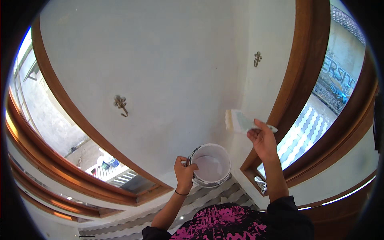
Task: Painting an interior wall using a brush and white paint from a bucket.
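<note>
With its fingers closed round the near-left rim, my left hand (185,175) holds up a white bucket (222,153). Pale paint (210,168) covers its bottom, and dried smears mark its sides. My right hand (263,141) grips the handle of a wide paintbrush (242,121). The brush points left, its pale bristles at or close to the white wall (172,72) near the inside corner. Whether the bristles touch the wall I cannot tell. The bucket hangs below and to the left of the brush.
Two metal hooks stick out of the walls, one flower-shaped hook (121,105) at left and another hook (257,59) at right. Brown wooden window frames (286,90) border both sides. A white bundle (261,185) lies on the right sill. Patterned tiles (200,200) cover the floor below.
</note>
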A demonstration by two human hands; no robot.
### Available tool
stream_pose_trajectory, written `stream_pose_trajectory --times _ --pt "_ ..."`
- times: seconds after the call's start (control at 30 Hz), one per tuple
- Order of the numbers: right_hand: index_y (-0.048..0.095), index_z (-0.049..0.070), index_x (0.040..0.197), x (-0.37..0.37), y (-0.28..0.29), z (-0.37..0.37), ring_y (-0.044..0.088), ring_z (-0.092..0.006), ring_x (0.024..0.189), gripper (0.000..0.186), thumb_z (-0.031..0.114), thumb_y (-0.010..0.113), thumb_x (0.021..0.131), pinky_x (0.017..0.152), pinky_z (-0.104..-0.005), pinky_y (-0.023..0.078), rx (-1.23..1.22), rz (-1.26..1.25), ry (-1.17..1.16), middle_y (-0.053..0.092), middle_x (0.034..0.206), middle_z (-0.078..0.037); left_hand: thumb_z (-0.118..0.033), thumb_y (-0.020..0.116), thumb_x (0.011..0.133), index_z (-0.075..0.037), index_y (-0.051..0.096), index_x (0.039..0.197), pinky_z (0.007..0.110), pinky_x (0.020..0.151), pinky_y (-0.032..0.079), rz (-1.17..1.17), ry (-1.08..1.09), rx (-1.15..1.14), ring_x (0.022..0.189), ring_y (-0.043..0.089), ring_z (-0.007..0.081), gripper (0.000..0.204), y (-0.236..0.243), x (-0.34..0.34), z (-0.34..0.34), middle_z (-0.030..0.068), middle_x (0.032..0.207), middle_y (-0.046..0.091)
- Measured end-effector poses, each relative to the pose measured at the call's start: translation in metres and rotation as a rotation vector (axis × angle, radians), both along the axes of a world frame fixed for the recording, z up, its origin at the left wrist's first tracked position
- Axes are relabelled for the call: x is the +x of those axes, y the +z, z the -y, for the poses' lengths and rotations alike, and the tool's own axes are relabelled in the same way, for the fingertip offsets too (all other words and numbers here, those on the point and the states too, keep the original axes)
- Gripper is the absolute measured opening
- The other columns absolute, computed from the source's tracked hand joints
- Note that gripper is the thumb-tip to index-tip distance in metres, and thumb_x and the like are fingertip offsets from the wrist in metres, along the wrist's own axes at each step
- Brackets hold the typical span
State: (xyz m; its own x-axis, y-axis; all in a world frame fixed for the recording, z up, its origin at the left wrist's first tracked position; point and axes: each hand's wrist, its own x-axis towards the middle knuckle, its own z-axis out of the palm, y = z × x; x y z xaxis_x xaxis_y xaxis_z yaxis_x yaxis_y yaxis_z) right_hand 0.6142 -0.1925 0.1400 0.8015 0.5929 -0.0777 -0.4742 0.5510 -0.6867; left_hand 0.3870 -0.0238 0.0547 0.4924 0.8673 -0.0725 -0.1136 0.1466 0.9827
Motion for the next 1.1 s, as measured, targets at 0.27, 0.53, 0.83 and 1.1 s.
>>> stream_pose_trajectory --times 0.27,0.53,0.83,1.1 --pt "0.047 -0.007 0.114 0.062 0.152 -0.068 0.062 -0.0289 0.103 0.031 0.01 0.06 0.092 0.098 -0.0379 0.054 0.409 0.244 -0.199 0.055 0.106 -0.021 0.004 0.067 0.059 -0.003 0.045 0.087 0.027 0.04 0.03 -0.1 0.091 0.135 0.043 0.04 0.0095 0.036 -0.027 -0.009 0.006 0.0009 0.057 0.046" --pt "0.044 -0.016 0.108 0.133 0.357 -0.126 0.067 -0.0314 0.082 0.031 0.002 0.058 0.088 0.08 -0.0388 0.064 0.751 0.333 -0.393 0.058 0.098 -0.025 0.007 0.065 0.057 -0.002 0.046 0.085 0.029 0.039 0.033 -0.16 0.221 0.184 0.045 0.044 0.0119 0.036 -0.067 -0.052 -0.001 0.004 0.062 0.049" --pt "0.041 -0.014 0.103 0.135 0.456 -0.155 0.069 -0.0351 0.077 0.027 -0.004 0.058 0.085 0.076 -0.0417 0.065 0.714 0.515 -0.497 0.059 0.099 -0.027 0.005 0.066 0.051 -0.002 0.045 0.081 0.028 0.048 0.037 -0.243 0.447 0.178 0.057 0.046 0.0115 0.037 -0.065 -0.076 -0.003 0.0035 0.067 0.05" --pt "0.043 -0.012 0.101 0.126 0.404 -0.158 0.069 -0.0332 0.07 0.026 -0.004 0.059 0.082 0.068 -0.0399 0.065 0.668 0.433 -0.583 0.059 0.094 -0.025 0.006 0.064 0.052 -0.003 0.045 0.081 0.027 0.043 0.033 -0.123 0.461 0.134 0.049 0.045 0.0113 0.036 -0.059 -0.077 -0.007 0.0024 0.063 0.049"
